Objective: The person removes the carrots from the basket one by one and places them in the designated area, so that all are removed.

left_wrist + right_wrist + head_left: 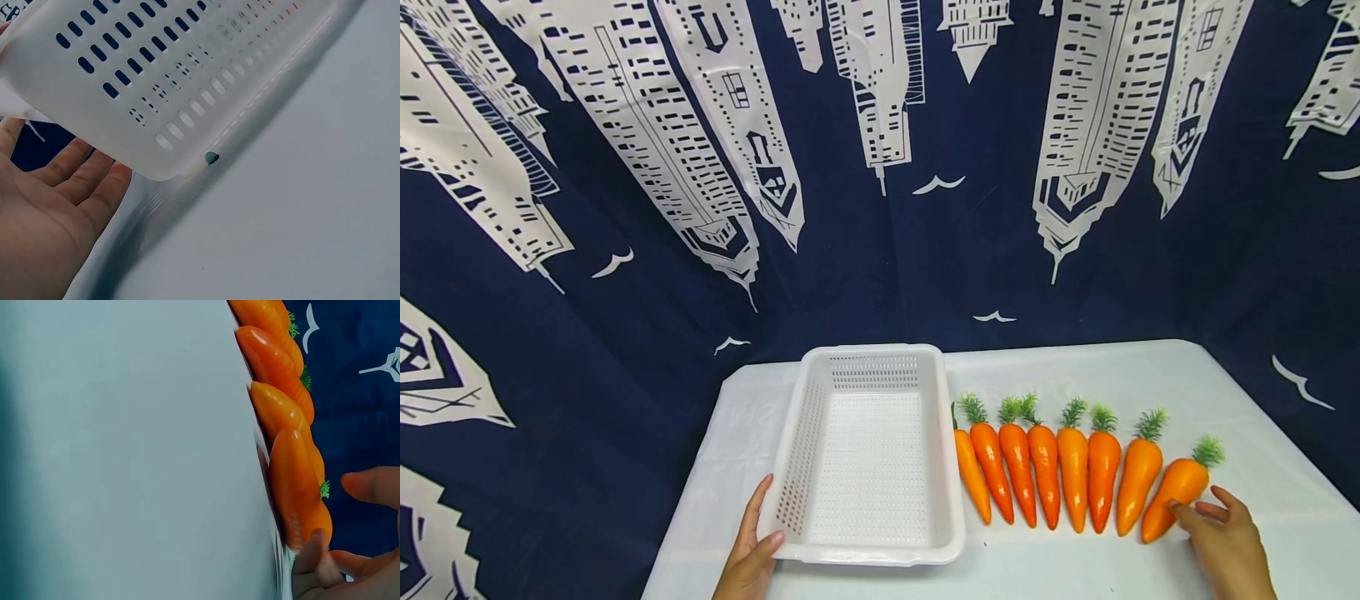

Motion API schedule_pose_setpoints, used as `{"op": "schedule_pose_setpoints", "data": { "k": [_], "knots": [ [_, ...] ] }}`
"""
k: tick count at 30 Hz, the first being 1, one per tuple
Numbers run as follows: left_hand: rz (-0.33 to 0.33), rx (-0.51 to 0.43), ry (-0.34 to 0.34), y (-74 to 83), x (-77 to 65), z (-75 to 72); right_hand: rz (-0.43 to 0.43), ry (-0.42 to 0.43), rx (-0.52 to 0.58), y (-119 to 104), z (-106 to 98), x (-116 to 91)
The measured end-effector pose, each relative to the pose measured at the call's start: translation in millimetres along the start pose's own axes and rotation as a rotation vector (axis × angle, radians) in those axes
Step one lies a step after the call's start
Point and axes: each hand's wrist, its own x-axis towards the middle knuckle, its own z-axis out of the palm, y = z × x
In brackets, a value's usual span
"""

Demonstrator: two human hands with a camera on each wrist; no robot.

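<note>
A white perforated plastic basket (880,553) stands on the table. My left hand (751,546) holds its near left corner, thumb at the rim; in the left wrist view the fingers (103,181) extend beneath the rim beside the wall. To the right lies a row of orange toy carrots (1073,479) with green tops, tips toward me. At the row's right end my right hand (1228,542) has its thumb against the rightmost carrot (1182,482). The right wrist view shows spread fingers, with a gap between the thumb and the upper finger (369,486).
A white cover lies over the table (1067,575). Behind it hangs a dark blue cloth (970,267) printed with white buildings and birds. The leftmost carrot (972,477) lies close along the basket's right wall. Below the basket's edge shows a small dark green bit (212,158).
</note>
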Motion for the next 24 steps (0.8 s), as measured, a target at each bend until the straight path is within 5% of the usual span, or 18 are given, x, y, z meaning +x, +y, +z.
{"op": "schedule_pose_setpoints", "data": {
  "k": [4,9,14,24],
  "knots": [
    [0.032,0.085,0.079,3.8,0.1,3.6,-0.036,0.088,0.075,-5.1,0.9,-3.2],
    [0.019,0.145,0.286,10.2,2.2,8.8,-0.097,0.156,0.145,-13.6,2.7,-13.5],
    [-0.005,0.130,0.486,18.1,6.1,11.3,-0.158,0.123,0.156,-25.4,9.6,-23.1],
    [0.046,0.135,0.647,32.4,12.6,18.4,-0.392,0.051,0.083,-40.2,22.7,-36.8]
  ]
}}
